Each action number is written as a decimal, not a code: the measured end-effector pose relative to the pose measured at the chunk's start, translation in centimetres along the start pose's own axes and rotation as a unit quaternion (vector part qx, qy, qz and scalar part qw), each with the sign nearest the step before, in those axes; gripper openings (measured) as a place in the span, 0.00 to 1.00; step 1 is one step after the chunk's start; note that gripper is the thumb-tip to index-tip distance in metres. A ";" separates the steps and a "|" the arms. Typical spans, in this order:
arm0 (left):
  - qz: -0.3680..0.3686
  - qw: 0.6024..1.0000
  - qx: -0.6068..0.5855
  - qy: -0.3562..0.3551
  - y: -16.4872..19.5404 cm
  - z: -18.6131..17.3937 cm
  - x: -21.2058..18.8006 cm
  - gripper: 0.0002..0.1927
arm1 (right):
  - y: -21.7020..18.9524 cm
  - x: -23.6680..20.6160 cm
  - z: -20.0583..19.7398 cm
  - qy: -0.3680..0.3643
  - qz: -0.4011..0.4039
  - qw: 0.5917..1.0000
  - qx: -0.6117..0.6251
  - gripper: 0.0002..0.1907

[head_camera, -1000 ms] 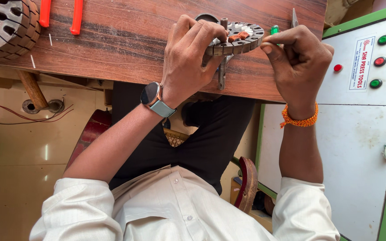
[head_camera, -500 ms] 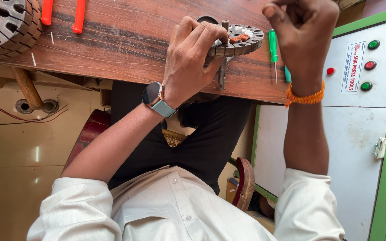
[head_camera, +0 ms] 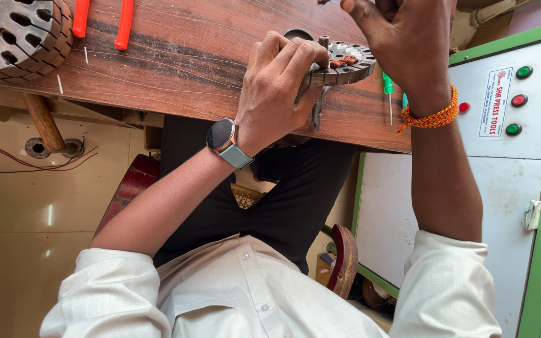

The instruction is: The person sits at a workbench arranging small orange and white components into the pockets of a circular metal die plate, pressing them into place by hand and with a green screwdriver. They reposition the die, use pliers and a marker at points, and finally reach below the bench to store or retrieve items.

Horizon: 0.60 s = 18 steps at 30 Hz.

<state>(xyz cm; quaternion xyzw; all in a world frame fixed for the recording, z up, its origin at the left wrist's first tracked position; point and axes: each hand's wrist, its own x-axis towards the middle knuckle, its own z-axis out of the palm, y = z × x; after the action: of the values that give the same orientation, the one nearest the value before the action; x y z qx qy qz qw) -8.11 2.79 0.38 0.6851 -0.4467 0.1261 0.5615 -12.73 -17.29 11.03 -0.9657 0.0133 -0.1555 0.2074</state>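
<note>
Head camera looks down: the left hand (head_camera: 280,94) pinches a round slotted metal disc (head_camera: 339,62) lying flat at the wooden worktop (head_camera: 189,56) edge, its bolt pointing toward the person. The right hand (head_camera: 408,37), fingers curled shut, hangs above a green screwdriver (head_camera: 388,94).

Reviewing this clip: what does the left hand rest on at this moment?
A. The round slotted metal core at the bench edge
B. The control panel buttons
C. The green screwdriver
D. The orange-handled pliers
A: the left hand grips the round slotted core at the bench edge; the pliers and screwdriver lie untouched.
</note>
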 end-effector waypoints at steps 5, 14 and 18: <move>-0.007 1.000 -0.013 0.000 -0.1 0.1 0.0 0.25 | -1.0 0.1 -0.6 0.024 -0.050 0.998 0.025 0.08; -0.003 1.000 -0.001 -0.001 -0.1 0.3 -0.1 0.25 | -0.9 -0.6 -1.4 0.031 0.008 0.999 -0.034 0.16; 0.001 1.000 -0.006 -0.002 -0.1 0.3 -0.1 0.25 | 1.5 -0.5 -1.1 0.063 -0.081 0.987 -0.127 0.10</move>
<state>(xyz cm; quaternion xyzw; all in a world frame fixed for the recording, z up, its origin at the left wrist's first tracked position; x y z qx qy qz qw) -8.21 2.58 0.12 0.6816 -0.4496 0.1228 0.5641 -13.46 -19.03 11.25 -0.9703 -0.0323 -0.2298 0.0688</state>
